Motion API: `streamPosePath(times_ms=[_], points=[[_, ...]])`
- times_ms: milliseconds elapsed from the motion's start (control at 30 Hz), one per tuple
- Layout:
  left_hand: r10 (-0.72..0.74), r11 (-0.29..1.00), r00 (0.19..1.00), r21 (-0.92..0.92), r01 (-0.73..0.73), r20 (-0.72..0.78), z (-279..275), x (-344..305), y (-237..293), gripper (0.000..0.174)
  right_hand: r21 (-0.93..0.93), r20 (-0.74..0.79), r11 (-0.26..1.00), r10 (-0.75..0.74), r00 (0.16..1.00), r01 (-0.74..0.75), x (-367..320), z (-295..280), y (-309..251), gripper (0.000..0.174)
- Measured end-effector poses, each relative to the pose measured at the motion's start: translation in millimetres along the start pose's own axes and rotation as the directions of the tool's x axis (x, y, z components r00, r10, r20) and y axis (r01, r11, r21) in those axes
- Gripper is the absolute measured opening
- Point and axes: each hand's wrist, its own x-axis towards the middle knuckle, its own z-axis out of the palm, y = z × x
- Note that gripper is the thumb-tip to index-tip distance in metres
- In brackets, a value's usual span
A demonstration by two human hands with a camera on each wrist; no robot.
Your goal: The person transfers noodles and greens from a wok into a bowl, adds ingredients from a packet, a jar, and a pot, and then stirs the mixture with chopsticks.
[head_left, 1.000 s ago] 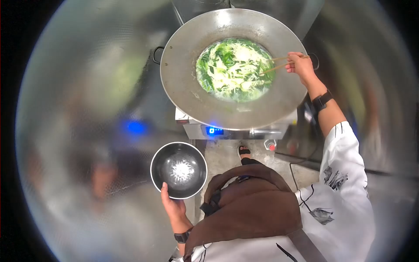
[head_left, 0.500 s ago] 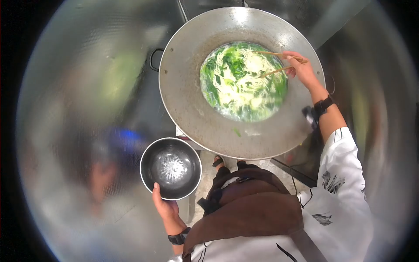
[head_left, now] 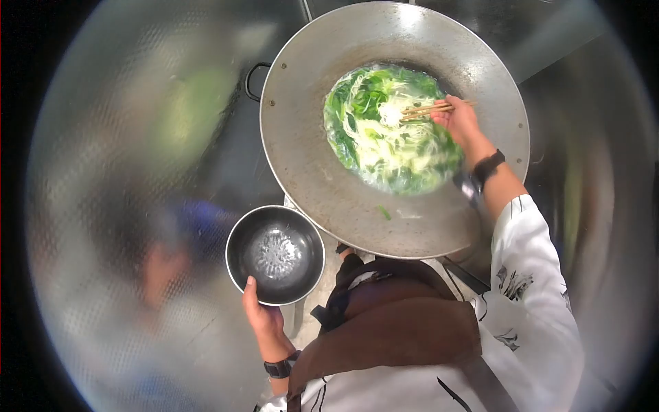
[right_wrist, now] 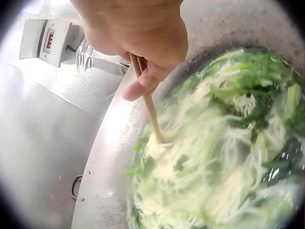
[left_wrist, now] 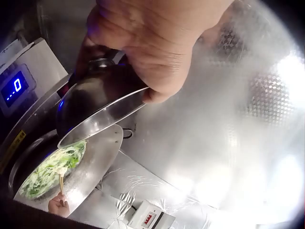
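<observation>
My right hand holds a pair of wooden chopsticks over a large metal wok. In the wok, pale noodles and green leafy vegetables lie in cloudy liquid. The chopstick tips meet a white clump of noodles, seen close in the right wrist view under the chopsticks. My left hand grips a dark bowl with a light rim, thumb at the near edge and fingers underneath. The bowl has nothing in it and stands just left of the wok's near edge.
A loop handle sticks out from the wok's left side. A lit blue display faces the left wrist camera. A white switch box sits on the shiny metal surface beyond the wok. One green scrap clings to the wok's near slope.
The spread chopsticks have come together around noodles, and my right hand has moved inward over the wok. The wok appears lower and further right; the bowl now sits higher in the head view.
</observation>
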Motion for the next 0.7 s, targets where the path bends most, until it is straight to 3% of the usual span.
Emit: streamPosePath(times_ms=[133,233,367,467,600,700], points=[[0.020,1.000,1.000,0.007,-0.020,0.018,11.7,-4.0,-0.5,0.040,-0.065,0.064,0.997,0.051,0.997,-0.047,-10.2,-14.4,-10.5,0.032],[0.008,1.000,1.000,-0.009,-0.008,0.005,21.7,-10.1,4.5,0.040,-0.307,0.130,0.951,0.005,0.991,0.036,-37.1,-10.9,-49.0,0.033],[0.001,1.000,1.000,-0.010,-0.001,-0.013,28.6,-13.9,16.3,0.041,-0.421,0.176,0.864,-0.221,0.959,0.277,-67.3,-30.8,-105.0,0.029],[0.000,1.000,1.000,-0.011,0.000,-0.015,36.2,-20.3,25.5,0.041,-0.443,0.114,0.829,-0.327,0.938,0.342,-88.3,-57.8,-136.9,0.028],[-0.032,0.999,0.999,-0.026,0.033,0.011,38.1,-20.8,29.6,0.041,-0.465,0.061,0.851,-0.245,0.968,0.245,-98.0,-63.6,-132.2,0.029],[-0.051,0.999,0.998,-0.014,0.052,0.041,43.7,-24.3,34.1,0.042,-0.344,0.009,0.922,-0.188,0.982,0.180,-84.1,-50.1,-107.4,0.030]])
